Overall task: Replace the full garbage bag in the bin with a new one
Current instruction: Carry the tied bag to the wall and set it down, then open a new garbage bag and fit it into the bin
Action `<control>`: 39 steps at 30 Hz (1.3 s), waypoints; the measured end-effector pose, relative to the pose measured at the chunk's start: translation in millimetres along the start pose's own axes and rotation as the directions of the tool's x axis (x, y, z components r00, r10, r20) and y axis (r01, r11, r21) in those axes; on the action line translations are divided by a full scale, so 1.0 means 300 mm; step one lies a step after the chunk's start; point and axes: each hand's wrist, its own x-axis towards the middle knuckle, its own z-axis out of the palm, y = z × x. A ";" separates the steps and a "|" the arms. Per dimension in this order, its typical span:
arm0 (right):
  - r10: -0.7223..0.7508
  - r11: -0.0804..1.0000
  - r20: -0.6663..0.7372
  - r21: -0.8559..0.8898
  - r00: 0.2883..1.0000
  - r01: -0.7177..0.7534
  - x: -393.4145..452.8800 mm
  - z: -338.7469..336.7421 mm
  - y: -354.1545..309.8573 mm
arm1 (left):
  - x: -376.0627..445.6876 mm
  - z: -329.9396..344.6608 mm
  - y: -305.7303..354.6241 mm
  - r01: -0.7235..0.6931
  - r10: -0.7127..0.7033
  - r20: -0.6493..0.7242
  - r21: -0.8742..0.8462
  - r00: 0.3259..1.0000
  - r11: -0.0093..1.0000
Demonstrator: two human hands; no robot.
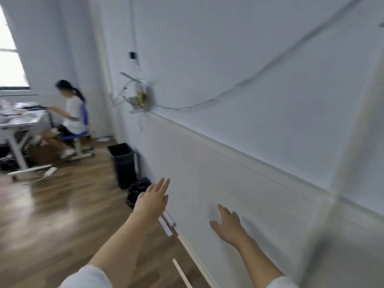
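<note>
A tall black bin [123, 163] stands on the wooden floor against the white wall, ahead of me. A black garbage bag [137, 191], bunched up, lies on the floor just in front of the bin, by the wall. My left hand [152, 199] is stretched forward with fingers apart, empty, just this side of the bag and partly covering it. My right hand [227, 224] is also open and empty, held out in front of the white wall to the right. The frame is blurred by motion.
A person [69, 113] sits on a blue chair at a cluttered white desk [18, 123] at the far left. A power strip and cables [48, 172] lie on the floor. Loose wooden strips [182, 273] lie along the wall base. Wires hang from the wall [139, 96].
</note>
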 end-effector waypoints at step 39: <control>0.117 0.971 0.472 -0.239 0.873 -0.001 2.948 1.109 -1.587 | 2.201 0.684 -2.286 0.634 -0.355 0.603 -0.344 0.715 0.693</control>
